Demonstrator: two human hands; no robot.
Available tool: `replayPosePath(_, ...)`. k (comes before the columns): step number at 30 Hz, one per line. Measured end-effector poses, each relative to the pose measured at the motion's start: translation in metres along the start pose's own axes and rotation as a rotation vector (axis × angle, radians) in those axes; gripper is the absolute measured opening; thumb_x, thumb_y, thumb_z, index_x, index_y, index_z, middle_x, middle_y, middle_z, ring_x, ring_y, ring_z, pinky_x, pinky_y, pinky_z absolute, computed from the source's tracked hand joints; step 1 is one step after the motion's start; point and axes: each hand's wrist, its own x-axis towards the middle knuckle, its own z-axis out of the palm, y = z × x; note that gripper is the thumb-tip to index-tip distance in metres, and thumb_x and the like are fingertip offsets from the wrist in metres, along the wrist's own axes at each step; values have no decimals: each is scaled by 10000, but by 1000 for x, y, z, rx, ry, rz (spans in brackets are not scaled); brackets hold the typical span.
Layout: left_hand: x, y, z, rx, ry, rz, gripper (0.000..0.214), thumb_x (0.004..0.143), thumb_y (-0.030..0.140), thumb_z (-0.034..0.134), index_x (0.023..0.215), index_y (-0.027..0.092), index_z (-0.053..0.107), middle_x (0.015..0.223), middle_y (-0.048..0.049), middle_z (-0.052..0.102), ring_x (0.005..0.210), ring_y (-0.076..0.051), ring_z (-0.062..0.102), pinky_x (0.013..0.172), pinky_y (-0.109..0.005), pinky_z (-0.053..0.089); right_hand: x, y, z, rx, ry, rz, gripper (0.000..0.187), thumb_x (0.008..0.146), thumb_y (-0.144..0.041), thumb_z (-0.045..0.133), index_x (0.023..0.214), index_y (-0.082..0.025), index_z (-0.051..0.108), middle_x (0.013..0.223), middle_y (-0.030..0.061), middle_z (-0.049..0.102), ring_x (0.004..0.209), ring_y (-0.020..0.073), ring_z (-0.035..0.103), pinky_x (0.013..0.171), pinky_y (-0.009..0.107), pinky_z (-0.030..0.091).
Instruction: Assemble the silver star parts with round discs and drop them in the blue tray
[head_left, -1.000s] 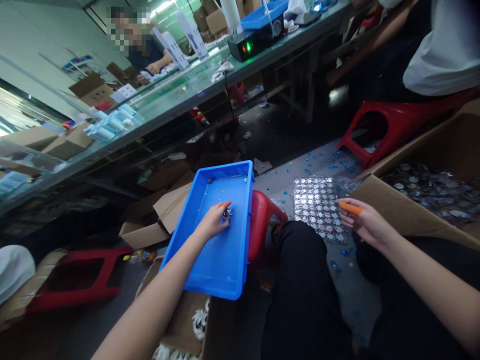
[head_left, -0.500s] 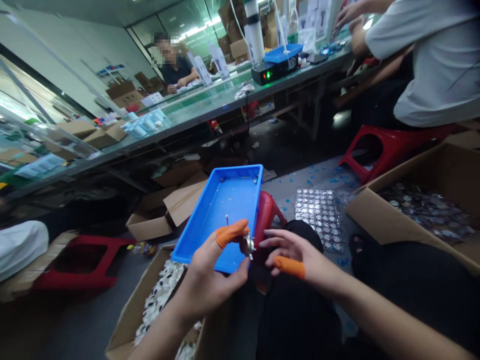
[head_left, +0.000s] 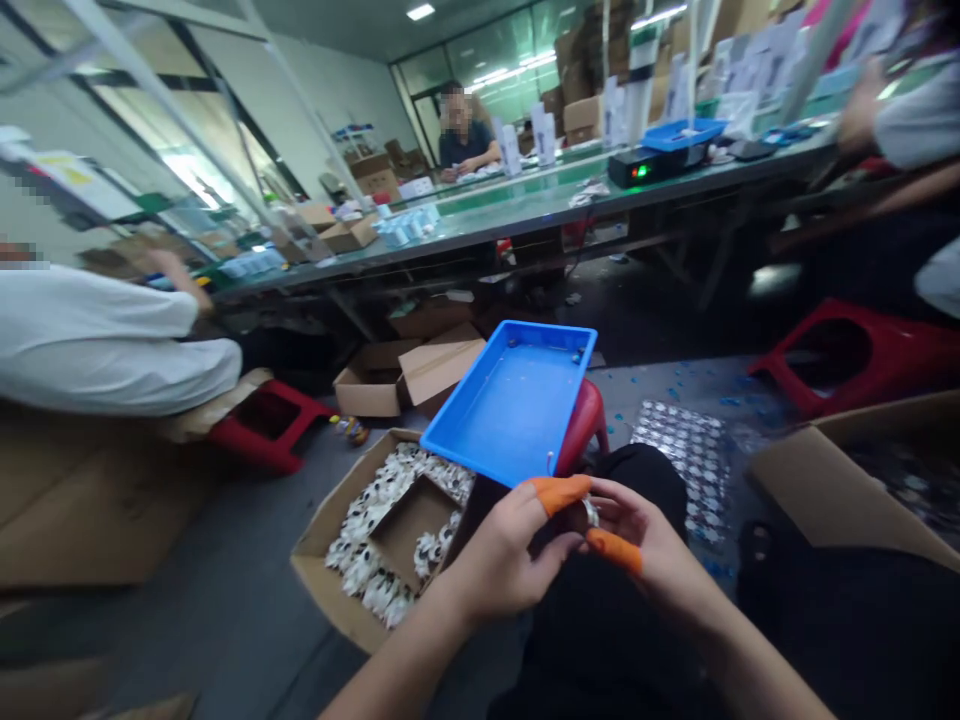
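My left hand, an orange finger cot on its index finger, pinches a small round metal part between thumb and index finger. Most of the part is hidden by fingers; a thin lead with a white tip stands up above the hand. From the other side, my right hand closes round the same part, its thumb in an orange cot. Just beyond both hands, a shallow blue tray rests on a red stool, with a few small bits in its far corners.
At lower left stands a cardboard box of white pieces with dark ovals. A clear tray of shiny parts lies on the floor at right, near another carton. A long workbench crosses behind; seated people are at left, right and back.
My right hand has come in from apart to meet the left at the round metal part. The view has swung left, bringing the person at left and more of the white-piece box into sight.
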Motion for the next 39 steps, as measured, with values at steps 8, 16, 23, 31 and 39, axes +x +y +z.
replayPosePath(8, -32, -18, 31, -84, 198, 13, 592, 881, 102, 627, 1440, 224, 476, 1218, -91, 674, 1107, -206, 634, 996, -342, 538, -14, 22, -2, 18, 70, 124, 563, 689, -275, 912, 1208, -251, 694, 1127, 122, 726, 931, 237, 726, 737, 313, 610)
replayPosePath(16, -44, -28, 37, -298, 323, -238, 525, 933, 189, 620, 1437, 248, 484, 1258, -90, 669, 1124, -216, 657, 1034, -370, 526, -15, 19, 14, 101, 175, 215, 618, 667, -255, 925, 1218, -210, 649, 1061, 94, 740, 812, 170, 729, 736, 272, 596)
replayPosePath(23, 13, -124, -17, -162, 355, -338, 597, 928, 393, 630, 1450, 171, 444, 1208, -121, 690, 1111, -240, 670, 1035, -416, 521, -15, 19, -6, 172, 232, 137, 567, 677, -214, 913, 1158, -174, 615, 1166, 147, 717, 794, 161, 719, 742, 293, 577)
replayPosePath(31, 75, -237, -35, 390, -56, -395, 410, 813, 414, 573, 1093, 138, 685, 1120, -162, 727, 1017, -320, 701, 954, -432, 531, -31, 4, -43, 257, 261, 53, 457, 713, -178, 888, 1086, -177, 625, 1139, 138, 730, 779, 151, 722, 709, 260, 559)
replayPosePath(39, 82, -215, -33, 524, -77, -327, 531, 866, 503, 511, 1213, 128, 658, 1254, -189, 672, 1178, -387, 617, 1049, -516, 443, -30, -22, -62, 358, 162, -23, 502, 692, -280, 913, 1084, -198, 611, 1144, 143, 736, 759, 139, 727, 689, 235, 561)
